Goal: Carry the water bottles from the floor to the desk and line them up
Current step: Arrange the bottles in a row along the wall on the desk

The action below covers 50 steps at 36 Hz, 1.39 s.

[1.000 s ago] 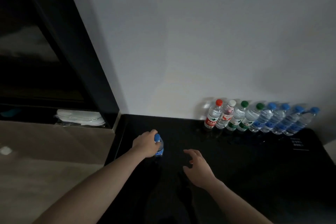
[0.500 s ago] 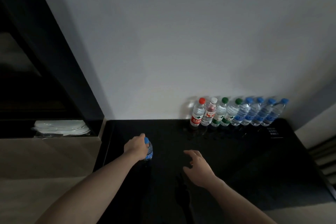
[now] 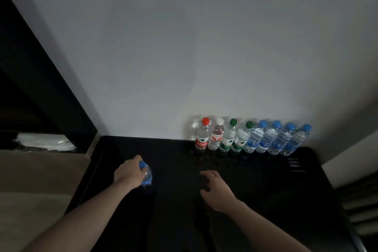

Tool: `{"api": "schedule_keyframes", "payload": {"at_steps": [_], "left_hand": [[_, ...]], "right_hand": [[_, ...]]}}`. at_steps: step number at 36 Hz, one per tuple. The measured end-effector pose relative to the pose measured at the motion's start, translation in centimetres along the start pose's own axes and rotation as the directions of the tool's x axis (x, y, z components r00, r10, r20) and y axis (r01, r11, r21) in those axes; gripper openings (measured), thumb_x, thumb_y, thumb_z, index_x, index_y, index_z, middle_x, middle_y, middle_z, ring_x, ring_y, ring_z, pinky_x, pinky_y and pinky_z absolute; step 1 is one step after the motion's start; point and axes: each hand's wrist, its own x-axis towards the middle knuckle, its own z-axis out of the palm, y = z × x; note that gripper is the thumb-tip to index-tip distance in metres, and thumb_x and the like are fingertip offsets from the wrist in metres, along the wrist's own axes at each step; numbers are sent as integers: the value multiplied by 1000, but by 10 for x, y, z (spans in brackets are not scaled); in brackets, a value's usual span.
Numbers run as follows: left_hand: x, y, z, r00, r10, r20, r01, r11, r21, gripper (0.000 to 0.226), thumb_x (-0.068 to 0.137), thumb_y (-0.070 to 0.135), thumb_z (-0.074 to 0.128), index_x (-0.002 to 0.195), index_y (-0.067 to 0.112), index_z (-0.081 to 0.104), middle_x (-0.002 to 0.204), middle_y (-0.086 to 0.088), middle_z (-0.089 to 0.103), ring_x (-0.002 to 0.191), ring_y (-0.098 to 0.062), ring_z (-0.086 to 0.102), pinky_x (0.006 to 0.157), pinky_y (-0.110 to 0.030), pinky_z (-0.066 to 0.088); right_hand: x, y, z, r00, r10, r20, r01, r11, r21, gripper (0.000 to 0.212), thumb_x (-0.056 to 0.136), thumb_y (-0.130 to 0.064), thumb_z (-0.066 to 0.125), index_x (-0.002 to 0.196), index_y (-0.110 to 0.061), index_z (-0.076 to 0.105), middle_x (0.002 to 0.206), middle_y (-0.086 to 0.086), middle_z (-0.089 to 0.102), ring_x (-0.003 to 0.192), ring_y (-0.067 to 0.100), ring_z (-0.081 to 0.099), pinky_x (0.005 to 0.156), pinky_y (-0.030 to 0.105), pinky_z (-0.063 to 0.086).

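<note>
My left hand is closed around the upper part of a blue-capped water bottle, which stands upright near the left side of the black desk. My right hand hovers over the middle of the desk with fingers spread, holding nothing. Against the wall at the back stands a row of several bottles: a red-capped one at the left end, then a white-capped one, two green-capped ones, and several blue-capped ones to the right.
A dark cabinet frame rises at the left, with white folded items on a shelf beside the desk. White printed markings sit on the desk's right part. A slatted surface lies past the desk's right edge.
The view has swung a little, so the bottle row sits slightly differently in frame. My left hand stays on the blue-capped bottle; my right hand holds nearly the same pose.
</note>
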Motion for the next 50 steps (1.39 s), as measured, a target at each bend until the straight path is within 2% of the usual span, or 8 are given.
{"api": "schedule_keyframes", "payload": {"at_steps": [6, 12, 22, 26, 35, 39, 42, 50], "left_hand": [[1, 31, -1, 999, -6, -42, 4, 999, -38, 16, 98, 44, 53, 107, 31, 53, 96, 7, 62, 76, -9, 57, 52, -22, 36], [22, 61, -8, 998, 55, -37, -56, 998, -31, 12, 96, 43, 55, 105, 36, 50, 89, 13, 57, 69, -5, 54, 49, -21, 33], [68, 116, -23, 971, 234, -39, -235, 971, -28, 13, 99, 38, 50, 109, 30, 50, 101, 5, 59, 85, -15, 60, 66, -30, 46], [86, 135, -27, 959, 283, -32, -283, 959, -12, 13, 100, 36, 49, 109, 27, 51, 98, 3, 59, 84, -16, 59, 69, -32, 49], [120, 161, -30, 948, 317, 23, -318, 948, 23, 20, 96, 27, 51, 116, 25, 51, 100, 1, 59, 85, -20, 58, 69, -32, 45], [133, 170, -27, 939, 340, 45, -342, 939, 44, 23, 98, 29, 51, 121, 23, 51, 105, -1, 60, 87, -21, 57, 70, -32, 43], [140, 177, -25, 935, 349, 57, -352, 934, 61, 26, 99, 31, 52, 124, 22, 51, 110, -3, 62, 91, -23, 59, 71, -33, 43], [152, 192, -16, 928, 371, 39, -372, 928, 30, 29, 96, 31, 60, 124, 26, 57, 117, 2, 64, 99, -21, 62, 73, -30, 40]], "right_hand": [[15, 31, -45, 999, -19, -33, 17, 999, -34, 63, 90, -24, 66, 147, -32, 39, 152, -6, 29, 110, 10, 56, 96, 23, 48], [40, 37, -84, 993, -38, -116, 27, 995, -95, 66, 88, -19, 64, 148, -28, 37, 153, -4, 28, 136, 20, 40, 111, 36, 40], [90, 8, -133, 946, -142, -290, 85, 976, -199, 65, 87, -16, 57, 148, -22, 37, 154, 0, 30, 142, 26, 26, 116, 46, 32], [113, -4, -142, 943, -183, -277, 97, 950, -297, 65, 89, -23, 57, 150, -27, 35, 157, -1, 28, 144, 24, 21, 118, 46, 24], [149, -18, -148, 958, -218, -186, 116, 888, -446, 78, 86, -2, 54, 152, -34, 29, 160, -3, 25, 149, 29, 14, 123, 51, 4], [156, -14, -146, 968, -211, -139, 123, 874, -469, 74, 86, -5, 56, 150, -35, 32, 157, 0, 31, 147, 31, 20, 122, 58, 4], [158, -7, -142, 982, -161, -102, 89, 859, -504, 77, 91, -13, 58, 154, -39, 22, 159, -3, 28, 148, 29, 18, 120, 60, 7], [165, 1, -137, 985, -138, -104, 75, 885, -460, 84, 91, -9, 57, 156, -40, 14, 160, -4, 27, 150, 29, 13, 120, 62, 5]]}}
